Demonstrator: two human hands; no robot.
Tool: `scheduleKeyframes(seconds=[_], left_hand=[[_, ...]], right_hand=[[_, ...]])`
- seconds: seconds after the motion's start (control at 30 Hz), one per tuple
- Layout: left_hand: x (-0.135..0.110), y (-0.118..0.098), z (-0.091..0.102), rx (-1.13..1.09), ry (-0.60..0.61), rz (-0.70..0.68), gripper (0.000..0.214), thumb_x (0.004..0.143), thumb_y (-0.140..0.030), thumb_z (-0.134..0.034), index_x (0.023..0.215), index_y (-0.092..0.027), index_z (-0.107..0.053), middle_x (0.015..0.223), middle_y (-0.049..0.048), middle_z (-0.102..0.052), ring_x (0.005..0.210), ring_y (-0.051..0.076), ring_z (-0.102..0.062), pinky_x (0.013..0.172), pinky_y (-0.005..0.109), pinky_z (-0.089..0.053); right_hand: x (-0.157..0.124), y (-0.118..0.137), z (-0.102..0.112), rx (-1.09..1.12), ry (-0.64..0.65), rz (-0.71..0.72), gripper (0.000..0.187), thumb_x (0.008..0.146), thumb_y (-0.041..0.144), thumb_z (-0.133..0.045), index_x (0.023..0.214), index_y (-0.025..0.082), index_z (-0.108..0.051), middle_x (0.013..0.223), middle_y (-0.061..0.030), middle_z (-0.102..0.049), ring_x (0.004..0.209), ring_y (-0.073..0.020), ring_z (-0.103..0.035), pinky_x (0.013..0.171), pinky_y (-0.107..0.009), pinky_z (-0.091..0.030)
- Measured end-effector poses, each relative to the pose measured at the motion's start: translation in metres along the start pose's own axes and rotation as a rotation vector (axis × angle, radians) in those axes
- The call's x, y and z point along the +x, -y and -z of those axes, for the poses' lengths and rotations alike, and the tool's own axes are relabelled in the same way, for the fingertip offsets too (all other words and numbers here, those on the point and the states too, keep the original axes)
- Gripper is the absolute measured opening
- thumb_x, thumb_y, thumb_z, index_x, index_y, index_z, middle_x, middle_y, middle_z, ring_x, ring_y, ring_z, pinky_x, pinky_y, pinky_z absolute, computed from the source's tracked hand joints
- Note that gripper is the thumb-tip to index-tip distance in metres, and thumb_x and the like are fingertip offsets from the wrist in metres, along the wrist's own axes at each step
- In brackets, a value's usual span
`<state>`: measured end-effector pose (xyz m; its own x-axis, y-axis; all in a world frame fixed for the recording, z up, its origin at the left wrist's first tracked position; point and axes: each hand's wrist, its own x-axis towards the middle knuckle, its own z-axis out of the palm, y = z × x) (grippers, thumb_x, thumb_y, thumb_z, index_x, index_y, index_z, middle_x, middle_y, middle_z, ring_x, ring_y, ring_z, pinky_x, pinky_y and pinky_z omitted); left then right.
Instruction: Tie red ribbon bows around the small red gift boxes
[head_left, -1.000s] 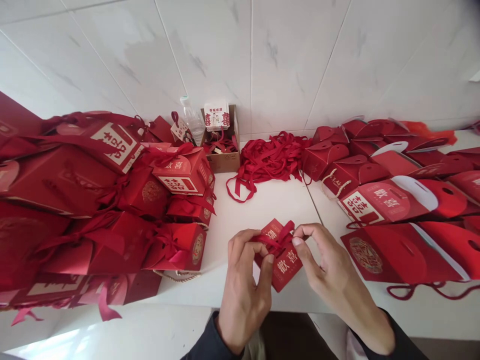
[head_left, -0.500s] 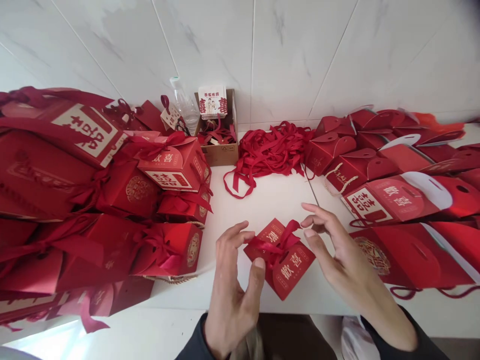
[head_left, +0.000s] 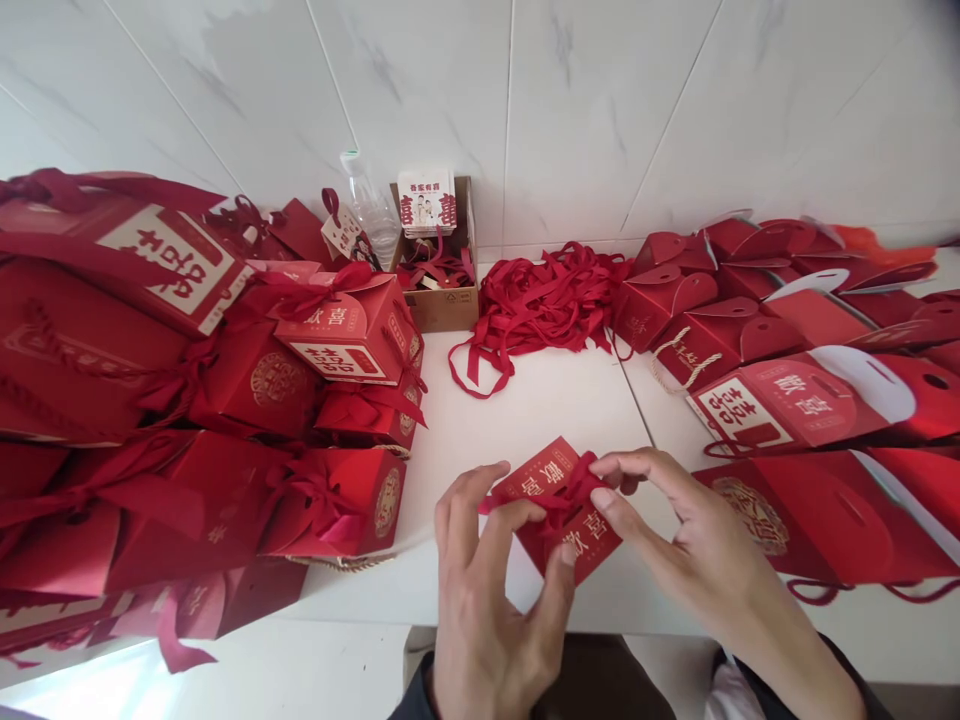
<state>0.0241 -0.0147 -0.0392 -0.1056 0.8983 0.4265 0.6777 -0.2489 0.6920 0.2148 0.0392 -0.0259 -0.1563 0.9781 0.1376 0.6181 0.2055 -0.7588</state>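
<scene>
A red gift box [head_left: 534, 476] with gold characters lies on the white table in front of me, turned cornerwise. A dark red ribbon [head_left: 559, 505] is tied in a bow on its top. My right hand [head_left: 694, 540] pinches the bow's right loop between thumb and fingers. My left hand [head_left: 499, 590] reaches over the box's near left side, its thumb and fingers curved and apart around the bow. The left thumb and index tips are close to the knot; whether they touch it I cannot tell.
Red boxes with bows [head_left: 337, 330] are stacked at left. Untied red boxes [head_left: 795, 400] stand in rows at right. A heap of loose red ribbons [head_left: 551, 300] lies near the wall, beside a cardboard box [head_left: 446, 308] holding cards and a clear plastic bottle [head_left: 371, 215].
My right hand has moved in and taken the ribbon loop. My left hand has shifted right, its thumb and index now over the box near the knot. The box has turned slightly.
</scene>
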Motion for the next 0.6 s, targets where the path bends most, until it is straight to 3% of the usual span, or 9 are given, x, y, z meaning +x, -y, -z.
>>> scheduleKeyframes(seconds=[0.1, 0.23, 0.4, 0.5, 0.6], left_hand=[[-0.001, -0.002, -0.009, -0.017, -0.019, 0.028, 0.011, 0.094, -0.016, -0.062, 0.097, -0.026, -0.061, 0.126, 0.0068, -0.059, 0.121, 0.024, -0.054, 0.097, 0.038, -0.049], [-0.004, 0.002, -0.016, -0.095, 0.021, 0.062, 0.012, 0.098, -0.013, -0.056, 0.098, -0.025, -0.056, 0.124, 0.0069, -0.060, 0.119, 0.021, -0.057, 0.096, 0.034, -0.051], [-0.009, 0.007, -0.020, -0.091, -0.019, 0.025, 0.012, 0.098, -0.012, -0.056, 0.098, -0.025, -0.053, 0.127, 0.0091, -0.063, 0.126, 0.023, -0.057, 0.106, 0.042, -0.049], [-0.010, 0.009, -0.021, -0.025, -0.082, -0.022, 0.016, 0.097, -0.009, -0.057, 0.094, -0.024, -0.052, 0.129, 0.0085, -0.065, 0.134, 0.024, -0.053, 0.114, 0.047, -0.043], [-0.012, 0.011, -0.018, -0.019, -0.134, -0.031, 0.019, 0.095, -0.010, -0.060, 0.088, -0.024, -0.051, 0.129, 0.0061, -0.066, 0.134, 0.022, -0.053, 0.114, 0.045, -0.041]], right_hand=[[-0.001, 0.003, -0.006, 0.007, 0.008, 0.022, 0.020, 0.102, 0.045, -0.057, 0.094, 0.029, -0.064, 0.089, -0.0003, -0.070, 0.080, -0.0183, -0.068, 0.054, -0.024, -0.051], [-0.005, 0.003, -0.014, 0.003, -0.012, 0.005, 0.020, 0.104, 0.045, -0.053, 0.097, 0.028, -0.060, 0.085, -0.0010, -0.068, 0.069, -0.0173, -0.064, 0.039, -0.024, -0.038], [-0.006, 0.006, -0.018, -0.038, -0.064, 0.000, 0.023, 0.104, 0.045, -0.053, 0.093, 0.026, -0.060, 0.080, 0.0012, -0.067, 0.041, -0.0110, -0.037, 0.036, -0.026, -0.035], [-0.005, 0.009, -0.019, -0.057, -0.087, 0.016, 0.026, 0.102, 0.047, -0.055, 0.087, 0.026, -0.059, 0.078, 0.0013, -0.067, 0.044, -0.0116, -0.042, 0.038, -0.026, -0.037], [-0.006, 0.006, -0.017, -0.048, -0.098, -0.006, 0.030, 0.101, 0.050, -0.056, 0.085, 0.026, -0.060, 0.078, 0.0001, -0.068, 0.052, -0.0142, -0.054, 0.041, -0.025, -0.041]])
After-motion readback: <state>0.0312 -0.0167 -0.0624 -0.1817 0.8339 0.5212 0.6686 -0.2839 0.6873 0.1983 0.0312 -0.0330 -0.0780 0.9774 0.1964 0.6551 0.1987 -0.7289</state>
